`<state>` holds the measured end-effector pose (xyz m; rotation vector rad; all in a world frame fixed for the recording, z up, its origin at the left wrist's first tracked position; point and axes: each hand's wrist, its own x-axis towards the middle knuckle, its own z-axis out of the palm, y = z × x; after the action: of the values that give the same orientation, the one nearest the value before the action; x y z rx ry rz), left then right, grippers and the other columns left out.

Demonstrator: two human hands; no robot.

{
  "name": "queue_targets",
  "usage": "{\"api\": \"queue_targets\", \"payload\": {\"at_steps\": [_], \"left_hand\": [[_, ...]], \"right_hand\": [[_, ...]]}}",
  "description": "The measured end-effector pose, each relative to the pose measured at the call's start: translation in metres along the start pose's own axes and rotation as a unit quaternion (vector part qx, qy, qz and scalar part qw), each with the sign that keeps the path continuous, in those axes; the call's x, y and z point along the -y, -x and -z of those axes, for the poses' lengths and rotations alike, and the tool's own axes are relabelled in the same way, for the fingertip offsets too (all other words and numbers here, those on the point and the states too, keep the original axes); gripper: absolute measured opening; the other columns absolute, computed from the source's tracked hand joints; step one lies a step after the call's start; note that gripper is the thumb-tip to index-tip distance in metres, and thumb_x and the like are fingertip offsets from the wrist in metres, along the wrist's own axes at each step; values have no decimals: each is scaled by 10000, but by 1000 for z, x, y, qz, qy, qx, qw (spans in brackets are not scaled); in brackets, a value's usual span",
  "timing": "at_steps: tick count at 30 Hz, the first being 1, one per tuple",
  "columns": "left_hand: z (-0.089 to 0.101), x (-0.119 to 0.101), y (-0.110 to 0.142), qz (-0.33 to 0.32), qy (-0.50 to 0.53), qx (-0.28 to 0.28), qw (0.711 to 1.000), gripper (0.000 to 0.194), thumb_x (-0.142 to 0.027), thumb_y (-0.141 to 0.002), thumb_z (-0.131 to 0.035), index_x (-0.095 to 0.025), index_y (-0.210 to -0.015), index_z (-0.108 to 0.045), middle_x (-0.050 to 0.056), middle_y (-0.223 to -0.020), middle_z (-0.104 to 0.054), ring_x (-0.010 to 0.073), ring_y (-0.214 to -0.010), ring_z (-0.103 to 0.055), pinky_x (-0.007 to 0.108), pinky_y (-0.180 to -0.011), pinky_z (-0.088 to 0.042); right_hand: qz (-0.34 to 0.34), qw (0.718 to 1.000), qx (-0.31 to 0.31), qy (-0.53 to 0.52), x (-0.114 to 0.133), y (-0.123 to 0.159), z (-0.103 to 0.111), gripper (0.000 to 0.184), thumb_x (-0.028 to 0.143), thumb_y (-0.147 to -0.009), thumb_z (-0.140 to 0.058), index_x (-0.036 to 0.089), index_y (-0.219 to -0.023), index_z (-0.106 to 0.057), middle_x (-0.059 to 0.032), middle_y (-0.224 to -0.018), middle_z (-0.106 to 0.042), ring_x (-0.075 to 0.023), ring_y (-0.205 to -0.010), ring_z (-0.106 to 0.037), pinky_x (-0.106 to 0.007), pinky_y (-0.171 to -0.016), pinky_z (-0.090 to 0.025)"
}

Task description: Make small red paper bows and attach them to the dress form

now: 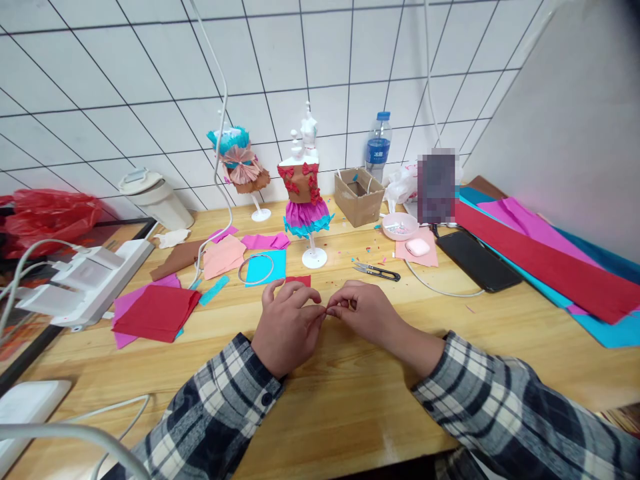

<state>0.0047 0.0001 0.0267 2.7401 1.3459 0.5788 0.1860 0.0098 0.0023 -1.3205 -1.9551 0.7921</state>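
Above the wooden table, my left hand [291,327] and my right hand [367,313] meet fingertip to fingertip, both closed in a pinch. Whatever lies between the fingertips is too small to make out; a hint of dark red shows there. Just beyond the hands lie thread snips [377,271], a small red paper piece [299,281] and a blue paper square [267,267] with a wire ring [256,269] on it. Behind them stands a mini dress form [305,193] in a brown top with red bows and a purple skirt with blue trim.
At the left are stacked red paper squares [157,312] and a power strip [107,280]. A second dress form [243,163], a cardboard box [359,198] and a bottle [379,148] stand along the wall. Rightward lie a pink dish [400,227], a black phone [477,260] and long red paper [545,260].
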Motion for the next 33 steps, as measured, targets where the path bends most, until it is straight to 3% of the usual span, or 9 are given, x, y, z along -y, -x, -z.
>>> {"api": "queue_targets", "payload": {"at_steps": [5, 8, 16, 19, 21, 23, 26, 30, 33], "left_hand": [[-8, 7, -2, 38, 62, 3, 997, 231, -293, -830, -578, -232, -1033, -671, 57, -1005, -653, 230, -962, -560, 434, -866, -357], [-11, 10, -4, 43, 104, -8, 994, 176, -315, -828, -597, -236, -948, -698, 48, -969, -661, 206, -922, -572, 384, -812, -375], [-3, 7, -2, 25, 59, -10, 998, 126, -280, -838, -588, -277, -807, -710, 5, -906, -688, 207, -934, -568, 454, -908, -284], [-3, 7, -2, 39, 89, -15, 995, 114, -263, -822, -596, -258, -801, -708, 13, -887, -686, 199, -910, -576, 442, -912, -313], [-4, 9, -2, 66, 131, -26, 989, 94, -249, -799, -613, -233, -779, -703, 28, -872, -680, 192, -871, -581, 409, -873, -367], [-6, 10, -2, 96, 187, -28, 977, 82, -235, -781, -621, -208, -743, -689, 40, -847, -673, 188, -842, -585, 373, -824, -417], [-7, 12, -3, 134, 267, -30, 954, 80, -226, -770, -621, -186, -713, -660, 47, -821, -666, 186, -827, -595, 344, -791, -455], [-10, 16, -1, 188, 356, -35, 915, 92, -246, -777, -612, -174, -724, -635, 52, -824, -681, 187, -824, -624, 337, -799, -475], [-15, 17, -3, 234, 431, -65, 869, 106, -271, -792, -610, -169, -765, -624, 81, -957, -706, 205, -941, -635, 344, -865, -466]], "right_hand": [[-6, 1000, -12, 25, -3, -1, 4, 48, 210, -776, -677, 223, -767, -722, 9, -693, -601, -123, -658, -525, -244, -590, -356], [-12, 999, -12, 33, -3, 0, 5, 42, 205, -762, -687, 227, -768, -722, 11, -698, -605, -125, -659, -526, -245, -585, -354], [-9, 1000, 8, 1, -2, 0, 0, 52, 202, -768, -678, 222, -738, -715, 12, -687, -609, -121, -650, -536, -237, -592, -388], [-3, 999, 26, 19, -9, -4, 14, 113, 267, -815, -632, 234, -890, -708, 3, -763, -633, -122, -640, -538, -244, -597, -405], [-3, 995, -24, 94, -21, -9, 29, 227, 332, -844, -596, 233, -1036, -667, -25, -861, -644, -153, -725, -560, -276, -660, -421], [-4, 975, -81, 205, -35, -14, 43, 254, 365, -870, -555, 216, -1050, -655, -70, -961, -634, -215, -908, -555, -326, -773, -411], [-42, 947, -78, 308, -55, -22, 52, 305, 439, -857, -557, 185, -999, -648, -108, -966, -617, -260, -945, -533, -353, -774, -397], [-66, 940, -48, 332, -64, -26, 47, 192, 377, -802, -636, 190, -835, -606, -77, -836, -596, -247, -849, -529, -333, -702, -382], [-44, 946, -64, 314, -56, -27, 46, 145, 312, -820, -613, 201, -756, -545, -68, -822, -583, -241, -830, -524, -330, -701, -369]]}}
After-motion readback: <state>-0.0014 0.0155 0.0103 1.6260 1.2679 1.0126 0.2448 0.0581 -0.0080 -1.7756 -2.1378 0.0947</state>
